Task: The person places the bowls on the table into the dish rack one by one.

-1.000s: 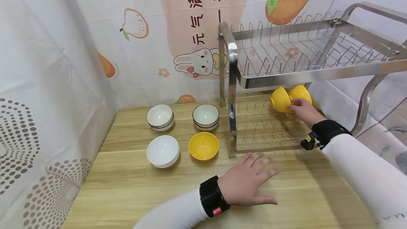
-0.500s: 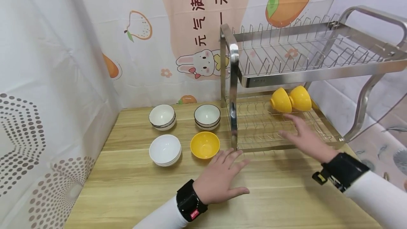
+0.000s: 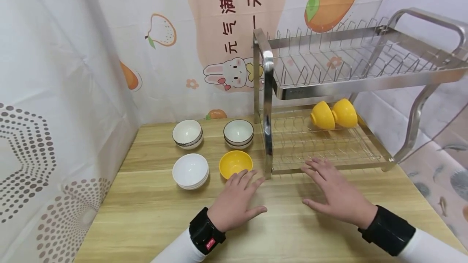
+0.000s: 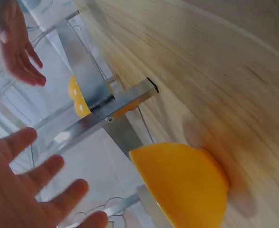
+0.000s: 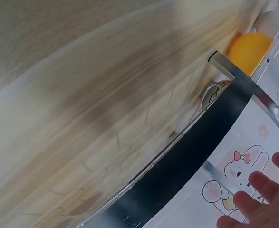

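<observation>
My left hand [image 3: 234,204] hovers with spread fingers at the near side of a yellow bowl [image 3: 235,163] on the table, its fingertips overlapping the rim in the head view. In the left wrist view that yellow bowl [image 4: 184,183] stands beyond the fingers. My right hand [image 3: 338,196], fingers extended and holding nothing, is in front of the dish rack's lower front bar [image 3: 314,169]. Two yellow bowls [image 3: 323,115] rest on their sides on the rack's lower shelf, toward the back right.
Left of the rack are stacked white bowls [image 3: 190,170], stacked dark-rimmed white bowls [image 3: 187,133] and stacked dark-rimmed greenish bowls [image 3: 238,133]. The rack's upper tier [image 3: 365,82] overhangs the lower shelf. A printed curtain [image 3: 164,80] hangs behind the table.
My right hand has let go of the yellow bowls in the rack and drawn back toward me. My left hand has moved left, to the yellow bowl on the table.
</observation>
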Tool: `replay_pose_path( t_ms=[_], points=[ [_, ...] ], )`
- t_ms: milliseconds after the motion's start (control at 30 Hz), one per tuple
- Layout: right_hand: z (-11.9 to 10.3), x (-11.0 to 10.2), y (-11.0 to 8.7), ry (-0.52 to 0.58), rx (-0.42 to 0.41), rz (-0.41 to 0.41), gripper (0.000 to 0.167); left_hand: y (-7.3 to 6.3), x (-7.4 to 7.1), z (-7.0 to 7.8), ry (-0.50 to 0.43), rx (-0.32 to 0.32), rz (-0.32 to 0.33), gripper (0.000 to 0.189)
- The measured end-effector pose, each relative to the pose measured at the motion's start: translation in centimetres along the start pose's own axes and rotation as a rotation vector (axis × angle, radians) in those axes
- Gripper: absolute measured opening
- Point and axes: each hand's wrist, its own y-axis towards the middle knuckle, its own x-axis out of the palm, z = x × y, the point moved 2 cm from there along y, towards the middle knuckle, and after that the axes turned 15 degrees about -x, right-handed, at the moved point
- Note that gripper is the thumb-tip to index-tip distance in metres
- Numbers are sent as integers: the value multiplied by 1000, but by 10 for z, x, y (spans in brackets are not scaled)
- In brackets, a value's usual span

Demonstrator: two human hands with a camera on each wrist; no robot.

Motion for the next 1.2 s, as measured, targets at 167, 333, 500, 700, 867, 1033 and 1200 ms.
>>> replay_pose_path(
  t_ms=[167,333,500,700,867,1033,1200],
  points=[
    [-5,-1,-3,-5,6,6,81,7,6,-10,-6,-108,11,72],
    [-11,-2,-5,-2,9,8,79,14,9,-21,11,-168,25,65],
    [-14,-4,-6,2,4,16,79,24,15,-27,38,-198,-54,60],
    [-17,-3,-9,-2,10,14,79,32,26,-30,114,-203,-119,47],
    [-19,-1,-10,4,11,8,76,34,30,-33,140,-170,-88,32],
    [-22,-1,-9,12,-4,17,75,33,26,-36,114,-149,-82,34],
    [-26,-2,-8,16,-27,29,76,29,18,-33,113,-127,-94,36]
  ],
)
